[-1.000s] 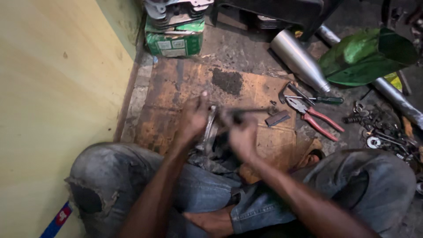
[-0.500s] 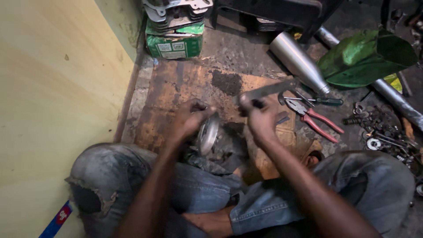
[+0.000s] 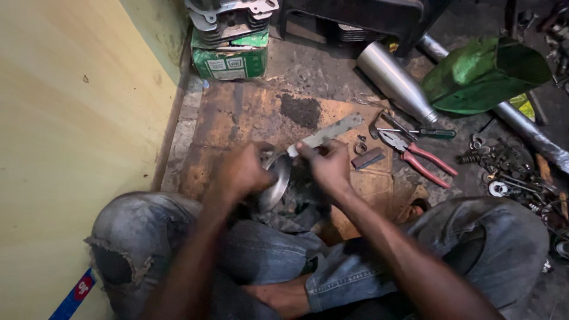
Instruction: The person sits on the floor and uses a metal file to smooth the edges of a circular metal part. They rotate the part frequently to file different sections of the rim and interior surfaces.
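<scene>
My left hand (image 3: 243,172) grips a round metal part (image 3: 277,184) with a shiny curved rim, held above my lap. My right hand (image 3: 326,166) holds a flat grey metal file (image 3: 329,133) by its near end; the blade points up and to the right, and its near end meets the round part's rim. Both hands sit over a dirty brown cardboard sheet (image 3: 237,118) on the floor, between my knees in torn blue jeans.
Red-handled pliers (image 3: 415,155) and a screwdriver (image 3: 424,133) lie right of the file. A chrome exhaust pipe (image 3: 394,80), a green plastic cover (image 3: 480,74), a green box (image 3: 231,59) under an engine cylinder, loose nuts and springs (image 3: 504,166), and a yellow wall (image 3: 71,148) at left.
My right hand has swung the file back and forth across the round part: out to the right half a second ago, now drawn back in against the rim. The left hand stays on the part.
</scene>
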